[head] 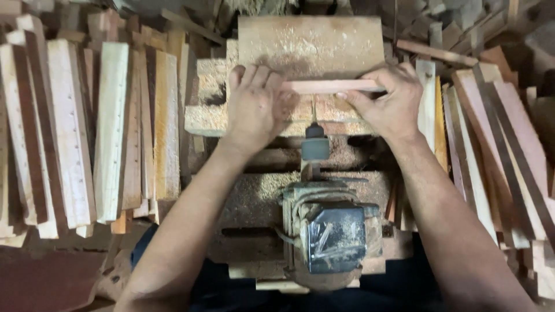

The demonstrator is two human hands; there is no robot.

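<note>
Both your left hand (254, 107) and right hand (388, 104) pinch the thin pale wooden strip (332, 86), fingers closed around it; a slip could drag fingertips onto the dusty grey motor spindle (315, 144) just below.

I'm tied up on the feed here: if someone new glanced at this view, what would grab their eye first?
Most likely the two bare hands at top centre, the left hand and right hand, holding a thin pinkish wood strip flat across a sawdust-covered wooden block. Just below them sits a dusty motor with its shaft pointing up toward the strip. Stacks of pale planks flank the left side.
</note>
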